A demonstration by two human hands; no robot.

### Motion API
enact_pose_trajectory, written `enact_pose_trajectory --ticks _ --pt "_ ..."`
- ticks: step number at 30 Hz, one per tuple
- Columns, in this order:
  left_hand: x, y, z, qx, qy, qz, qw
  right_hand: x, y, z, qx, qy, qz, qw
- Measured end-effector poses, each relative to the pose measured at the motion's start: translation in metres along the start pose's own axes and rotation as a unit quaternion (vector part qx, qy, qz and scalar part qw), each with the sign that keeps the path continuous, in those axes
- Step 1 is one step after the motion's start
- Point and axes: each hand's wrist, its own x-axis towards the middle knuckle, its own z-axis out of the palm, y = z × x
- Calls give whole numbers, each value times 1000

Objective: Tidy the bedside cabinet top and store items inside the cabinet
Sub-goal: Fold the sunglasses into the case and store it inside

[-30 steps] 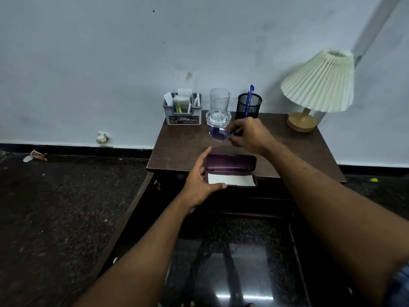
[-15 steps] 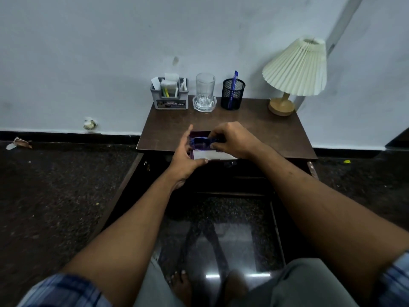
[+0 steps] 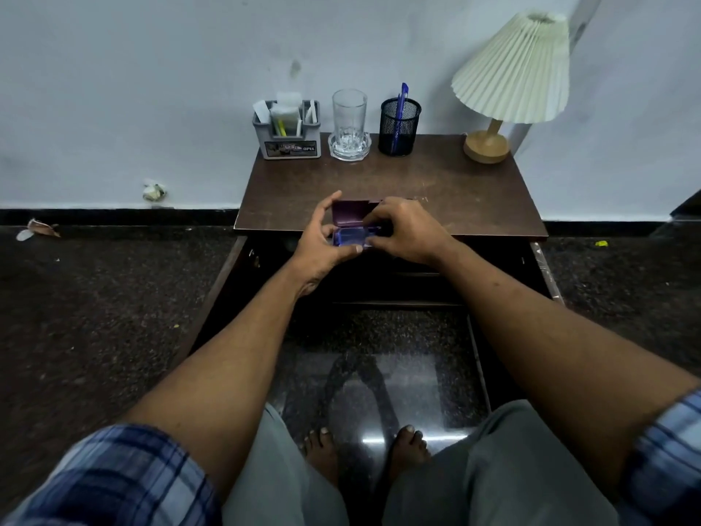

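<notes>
A purple glasses case [image 3: 351,213] lies open at the front edge of the brown cabinet top [image 3: 436,191], its lid raised. Blue-tinted glasses [image 3: 351,237] rest in its lower half. My left hand [image 3: 322,241] grips the case's left end, thumb under its front and a finger by the lid. My right hand [image 3: 406,231] covers the case's right side and pinches the glasses with its fingertips. The right part of the case is hidden behind that hand.
Along the wall stand a grey organiser [image 3: 287,132] with papers, a clear glass [image 3: 349,119] on a glass coaster, a black mesh pen cup [image 3: 399,127] with a blue pen and a pleated lamp [image 3: 512,77]. Both cabinet doors [image 3: 216,294] hang open below.
My right hand carried the blue glasses from near the glass down into the open case. My left hand closed around the case's left end. The view pulled back and tilted down.
</notes>
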Motion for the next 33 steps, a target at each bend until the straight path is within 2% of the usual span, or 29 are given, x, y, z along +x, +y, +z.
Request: enact_pose_trajectory --ticks 3,6,8,10,13,15,17,22,25,33 --pt "2 -1 -1 -17 12 -6 1000 -5 5 -6 34 115 40 992" --pt "2 0 -2 -8 18 -8 1000 -11 11 -13 51 191 143 970" --pt "3 -1 -1 -11 15 -4 1000 -15 17 -10 143 184 222 947" --pt "3 -2 0 -11 19 5 1000 -20 18 -4 275 144 269 912" --pt "6 -5 1 21 27 13 999 -25 15 12 446 111 292 839" --pt "7 -8 1 36 23 13 999 -28 13 19 473 126 297 820" --pt "8 -9 0 30 21 7 999 -29 14 25 487 143 299 808" --pt "12 -2 11 -95 55 -53 993 -29 14 28 521 166 308 778" --pt "14 -2 14 -91 85 -55 991 -27 14 30 544 177 316 757" --pt "11 1 16 -91 109 -44 989 -22 16 29 512 189 307 779"
